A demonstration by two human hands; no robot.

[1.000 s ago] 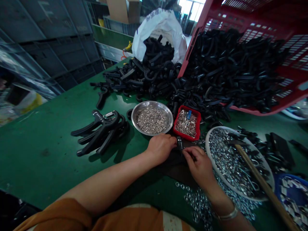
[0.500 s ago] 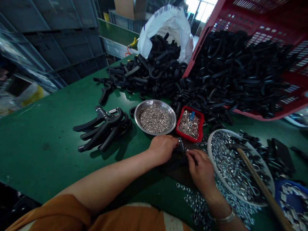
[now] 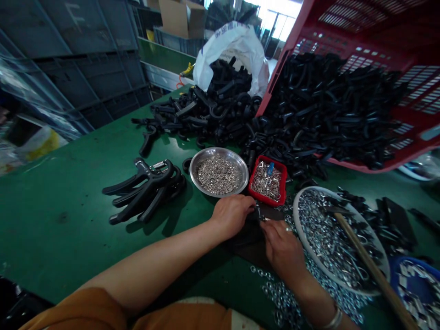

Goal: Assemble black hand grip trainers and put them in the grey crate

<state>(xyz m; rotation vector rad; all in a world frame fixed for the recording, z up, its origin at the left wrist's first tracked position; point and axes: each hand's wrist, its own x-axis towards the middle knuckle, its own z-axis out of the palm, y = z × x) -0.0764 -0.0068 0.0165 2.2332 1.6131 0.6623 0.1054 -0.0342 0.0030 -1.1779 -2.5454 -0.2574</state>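
My left hand point(image 3: 233, 216) is closed at the upper end of a dark piece with a small shiny metal part point(image 3: 258, 211), over a dark mat point(image 3: 249, 252). My right hand point(image 3: 284, 247) is closed too, its thumb and fingertips pinched at the same metal part from the right. Most of the dark piece is hidden by the hands and shadow. Just beyond them stand a steel bowl point(image 3: 195, 179) of small metal pieces and a red tray point(image 3: 283, 185) of pins with a blue item in it. Assembled black hand grips point(image 3: 146, 190) with springs lie to the left.
Black handles point(image 3: 220, 107) are heaped at the back, before a white sack point(image 3: 209, 59) and a tipped red crate point(image 3: 271, 96). At right, a hammer point(image 3: 360, 252) lies across a white basin point(image 3: 298, 220) of metal parts. Loose nuts point(image 3: 285, 293) and a blue basin point(image 3: 395, 275) are nearby.
My right hand has turned and moved slightly left, closer to my left hand, its fingers now more over the metal part. The view has shifted slightly.
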